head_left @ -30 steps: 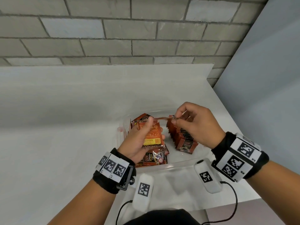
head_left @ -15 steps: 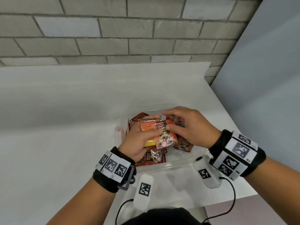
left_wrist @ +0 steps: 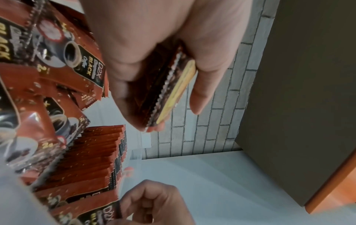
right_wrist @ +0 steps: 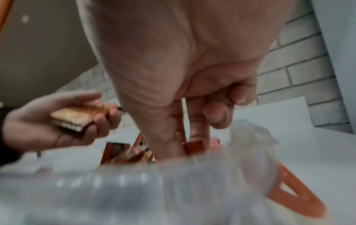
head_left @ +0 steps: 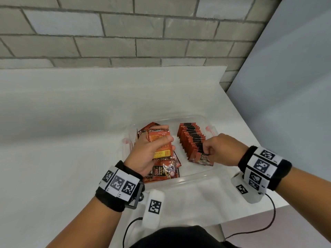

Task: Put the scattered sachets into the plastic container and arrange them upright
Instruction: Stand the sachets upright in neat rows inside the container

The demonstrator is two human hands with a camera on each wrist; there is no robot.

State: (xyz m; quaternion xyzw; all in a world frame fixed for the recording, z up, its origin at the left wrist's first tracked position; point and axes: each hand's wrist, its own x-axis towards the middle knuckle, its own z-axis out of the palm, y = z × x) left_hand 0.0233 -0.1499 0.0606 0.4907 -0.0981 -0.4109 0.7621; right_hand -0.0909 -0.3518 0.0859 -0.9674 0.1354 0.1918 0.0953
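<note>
A clear plastic container sits on the white table. Inside on the right stands a row of upright orange sachets. My right hand pinches the nearest sachet at the row's front end. My left hand grips a small stack of sachets over the container's left half, thumb across the top; the stack's edge shows between thumb and fingers. Loose sachets lie flat under that hand. The right wrist view shows my fingers reaching down among the sachets.
The white table runs left from the container; its right edge is close beside it. A grey brick wall stands behind and a grey panel to the right. The container has orange latches at its ends.
My right hand took one sachet from the left hand's stack, moved right and down, and now holds it at the front of the upright row. The left hand stays over the container's left side.
</note>
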